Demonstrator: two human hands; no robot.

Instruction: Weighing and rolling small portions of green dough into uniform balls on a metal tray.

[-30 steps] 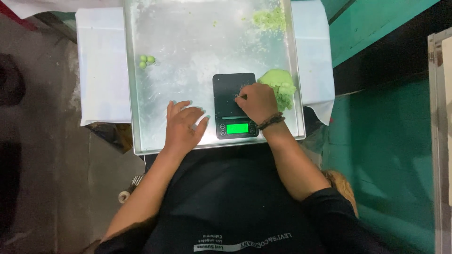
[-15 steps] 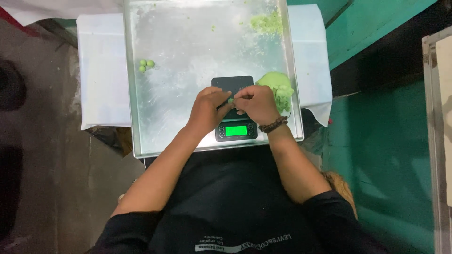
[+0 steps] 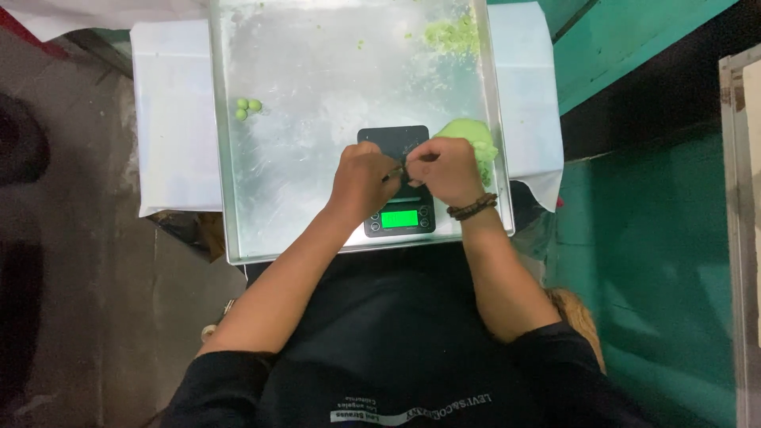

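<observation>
On the left of the metal tray [image 3: 277, 198], three small green balls [image 3: 247, 108] sit clustered together, round and smooth, well apart from everything else. The tray is a shallow rectangle of dull, smeared metal, its long axis running away from the person, and it rests on a white-covered surface [image 3: 170, 119]. Toward the middle, the left hand [image 3: 361, 181] hovers over the black scale [image 3: 396, 182], its fingers curled and pressed together toward the right hand; whether they pinch anything is too small to tell. The scale is a flat dark rectangle with its long axis pointing away from the person and its lit green display [image 3: 399, 219] at the near end. The right hand [image 3: 445, 170], with a dark beaded bracelet [image 3: 472, 208] at the wrist, meets the left above the scale's platform, fingertips bunched close. Just right of that hand lies a soft, lumpy mass of pale green dough [image 3: 474, 136], touching the scale's edge. Crumbly green bits [image 3: 452, 33] lie scattered at the tray's far right corner.
</observation>
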